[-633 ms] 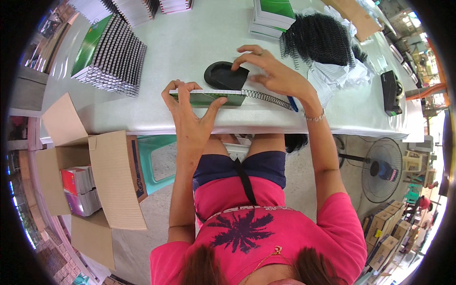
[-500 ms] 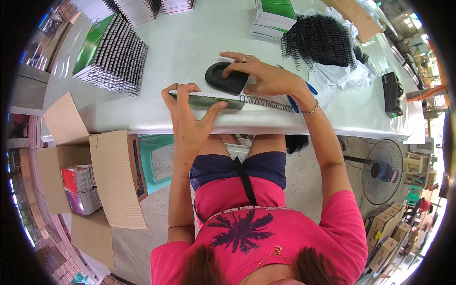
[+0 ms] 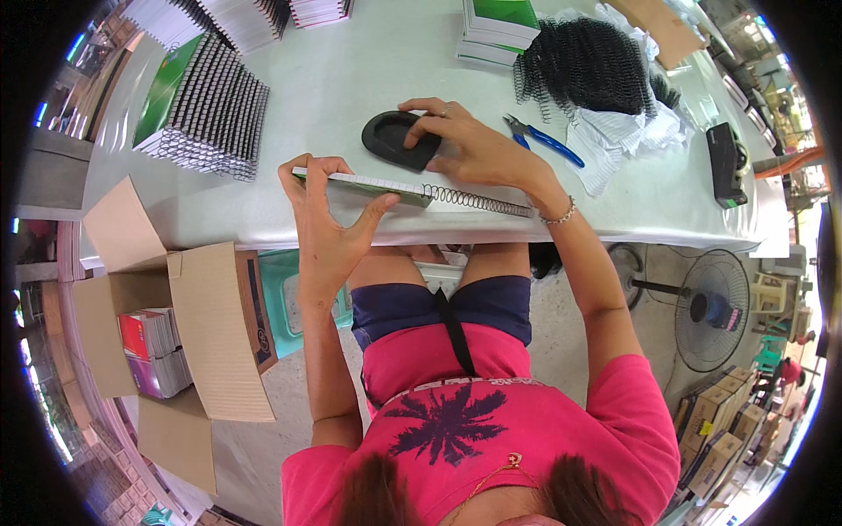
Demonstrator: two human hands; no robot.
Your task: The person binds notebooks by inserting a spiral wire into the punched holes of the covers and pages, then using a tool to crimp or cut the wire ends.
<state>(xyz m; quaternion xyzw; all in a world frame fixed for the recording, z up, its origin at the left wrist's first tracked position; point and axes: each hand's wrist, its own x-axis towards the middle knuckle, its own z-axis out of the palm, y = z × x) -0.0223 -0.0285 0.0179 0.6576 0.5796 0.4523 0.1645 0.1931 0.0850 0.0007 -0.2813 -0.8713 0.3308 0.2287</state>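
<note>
My left hand grips a notebook with a green cover, tilted on edge near the table's front, its white page edges facing up. A thin dark spiral wire coil sticks out from the notebook's right end toward my right wrist. Fingers of my right hand bend over a black oval dish-like piece just beyond the notebook. One fingertip dips into its hollow, and the thumb is at its near right side. To the right of that hand lie blue-handled cutting pliers.
Spiral-bound notebooks are stacked at left. More green books stand far right beside a heap of black coils and crumpled paper. A tape dispenser, an open carton and a fan are around.
Both hands have shifted slightly left, carrying the notebook, its coil and the black dish-like piece along. The pliers, earlier partly behind my right wrist, now show fully.
</note>
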